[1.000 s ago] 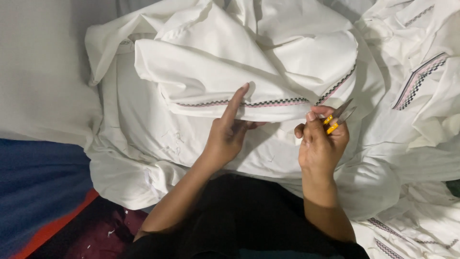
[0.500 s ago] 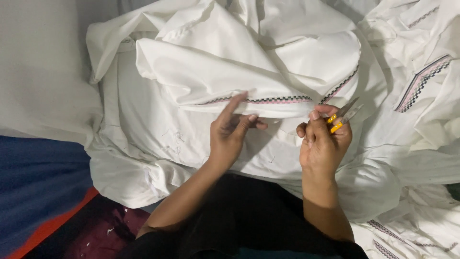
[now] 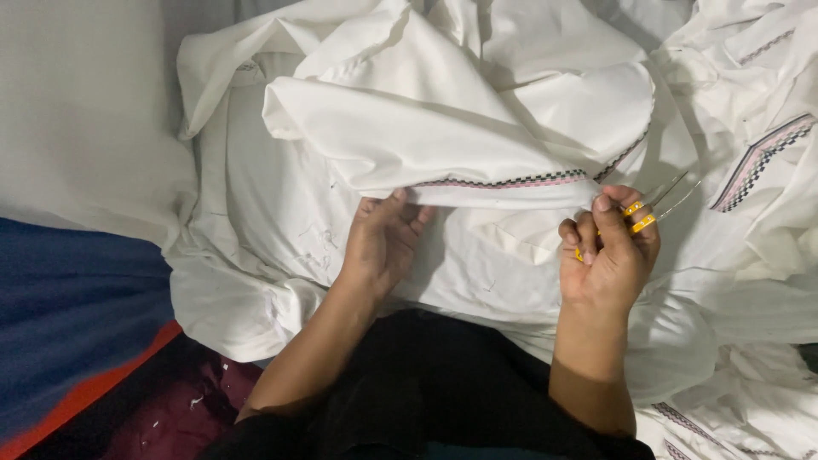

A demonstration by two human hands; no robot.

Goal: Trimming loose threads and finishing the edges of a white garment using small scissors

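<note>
A white garment (image 3: pixel 443 128) with a pink-and-black patterned trim band (image 3: pixel 511 181) lies bunched in front of me. My left hand (image 3: pixel 383 243) holds the folded edge of the garment just under the trim, fingers tucked beneath the cloth. My right hand (image 3: pixel 609 251) is closed around small yellow-handled thread snips (image 3: pixel 652 211), whose thin metal blades point up and right. Its thumb and fingers also pinch the right end of the trimmed edge.
More white garments with patterned trim (image 3: pixel 758 162) are piled at the right and lower right. A blue cloth with an orange edge (image 3: pixel 68 324) lies at the left, and a pale grey surface (image 3: pixel 77 111) is above it. Dark clothing (image 3: pixel 426 392) covers my lap.
My left hand has gone from lying flat on the cloth to gripping the trimmed edge. Both hands have lifted and stretched that edge between them.
</note>
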